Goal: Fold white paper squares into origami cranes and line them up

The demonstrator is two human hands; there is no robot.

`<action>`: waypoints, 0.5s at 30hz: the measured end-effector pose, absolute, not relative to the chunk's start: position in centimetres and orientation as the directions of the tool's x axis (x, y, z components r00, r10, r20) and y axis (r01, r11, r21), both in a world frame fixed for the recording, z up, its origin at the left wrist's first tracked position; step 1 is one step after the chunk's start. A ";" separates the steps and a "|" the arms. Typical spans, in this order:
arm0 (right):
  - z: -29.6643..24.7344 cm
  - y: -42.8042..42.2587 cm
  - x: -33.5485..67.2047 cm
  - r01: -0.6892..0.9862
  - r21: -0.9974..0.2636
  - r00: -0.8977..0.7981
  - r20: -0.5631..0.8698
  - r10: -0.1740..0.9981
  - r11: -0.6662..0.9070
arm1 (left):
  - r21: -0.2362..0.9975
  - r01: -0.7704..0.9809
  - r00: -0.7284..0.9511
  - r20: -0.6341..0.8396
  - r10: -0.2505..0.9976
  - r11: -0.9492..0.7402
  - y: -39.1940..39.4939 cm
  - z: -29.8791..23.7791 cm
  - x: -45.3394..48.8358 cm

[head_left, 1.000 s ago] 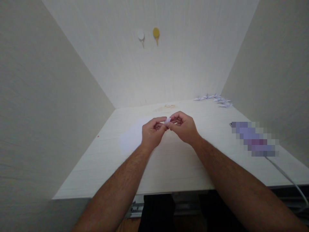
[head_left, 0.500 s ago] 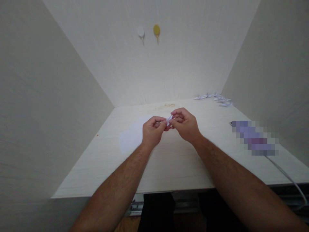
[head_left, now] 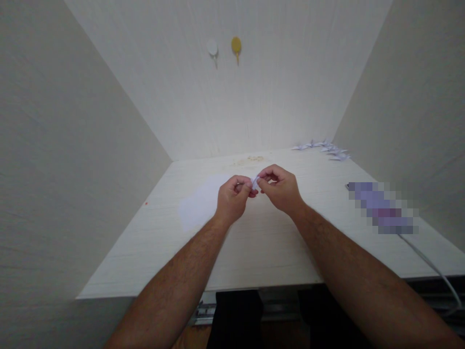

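A small piece of folded white paper (head_left: 255, 183) is held up between my two hands over the middle of the table. My left hand (head_left: 232, 196) pinches it from the left with thumb and fingers. From the right, the thumb and forefinger of my right hand (head_left: 281, 186) are closed on its other side. The fingertips cover much of the paper, so its exact shape cannot be made out. White sheets of paper (head_left: 199, 201) lie flat on the table, partly behind my left hand.
Several small folded white paper figures (head_left: 337, 151) stand at the table's back right corner. A blurred-out device (head_left: 379, 206) with a white cable (head_left: 425, 259) lies at the right. Two hooks, one white (head_left: 212, 48) and one yellow (head_left: 236, 46), are on the back wall.
My left hand has shifted slightly to the right. The right hand's fingers have closed in more tightly on the folded paper, which stays in about the same place.
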State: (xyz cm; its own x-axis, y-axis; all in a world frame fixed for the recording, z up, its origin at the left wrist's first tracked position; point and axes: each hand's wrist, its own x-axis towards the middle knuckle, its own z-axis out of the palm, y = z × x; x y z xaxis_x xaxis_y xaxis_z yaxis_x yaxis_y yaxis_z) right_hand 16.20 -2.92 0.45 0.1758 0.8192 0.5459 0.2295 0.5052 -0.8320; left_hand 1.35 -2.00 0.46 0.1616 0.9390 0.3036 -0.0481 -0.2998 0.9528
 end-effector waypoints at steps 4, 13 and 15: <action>0.7 -3.0 16.5 0.277 -0.813 0.141 0.562 0.815 0.512 | 0.952 -0.044 0.191 0.306 0.933 -0.303 -2.0 0.6 1.3; 0.9 -3.1 16.8 0.302 -0.742 0.078 0.646 0.760 0.599 | 0.967 -0.107 0.273 0.253 0.928 -0.232 -1.9 0.6 1.2; 0.9 -3.2 16.8 0.377 -0.684 0.073 0.694 0.716 0.624 | 0.967 -0.122 0.285 0.250 0.925 -0.223 -1.9 0.8 1.2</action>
State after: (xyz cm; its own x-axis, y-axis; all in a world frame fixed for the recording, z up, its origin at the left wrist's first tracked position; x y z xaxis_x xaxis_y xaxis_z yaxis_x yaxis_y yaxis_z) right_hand 16.83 -3.19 0.86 0.0729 0.7164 0.6939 0.3774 0.6242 -0.6841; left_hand 1.22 -1.94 0.75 0.2854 0.9253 0.2498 -0.1220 -0.2234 0.9670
